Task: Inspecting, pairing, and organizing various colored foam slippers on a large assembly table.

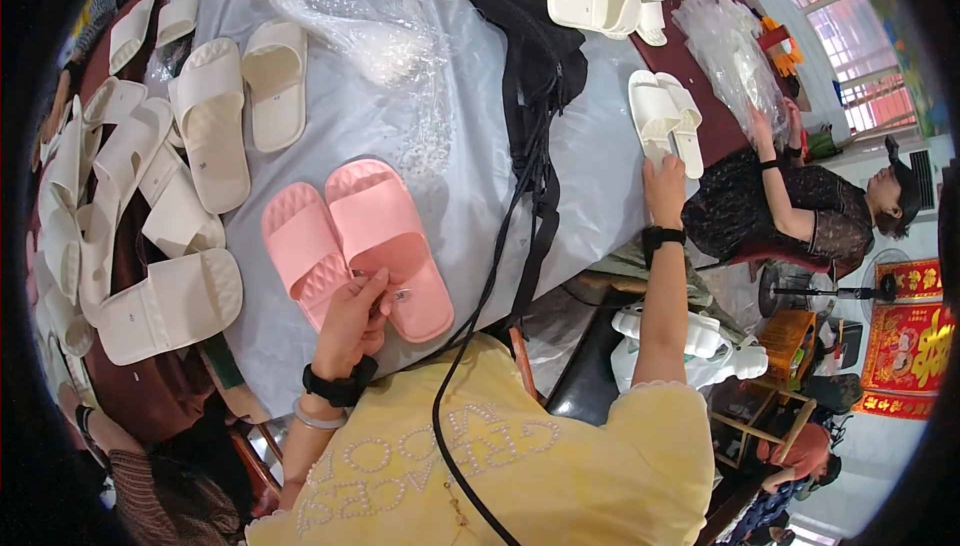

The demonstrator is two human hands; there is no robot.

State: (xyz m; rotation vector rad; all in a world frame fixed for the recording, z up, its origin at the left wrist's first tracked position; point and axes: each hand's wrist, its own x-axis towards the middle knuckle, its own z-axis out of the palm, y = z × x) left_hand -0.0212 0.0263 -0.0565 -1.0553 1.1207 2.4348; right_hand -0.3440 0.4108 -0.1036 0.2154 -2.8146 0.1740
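A pair of pink slippers rests side by side on the grey-covered table in front of me. My left hand is closed around the heel end of the left one, its fingers pinched between the two soles. Farther right, at the table's edge, lies a pair of cream slippers. The fingers of my right hand, arm stretched out, are closed on the heel end of that pair; the fingertips are partly hidden. A black wristband circles each of my wrists.
Many cream slippers are heaped at left, more at the far right. Clear plastic wrap lies on the grey sheet. A black bag and its cord cross the middle. A co-worker handles plastic bags at right; another person's arm shows lower left.
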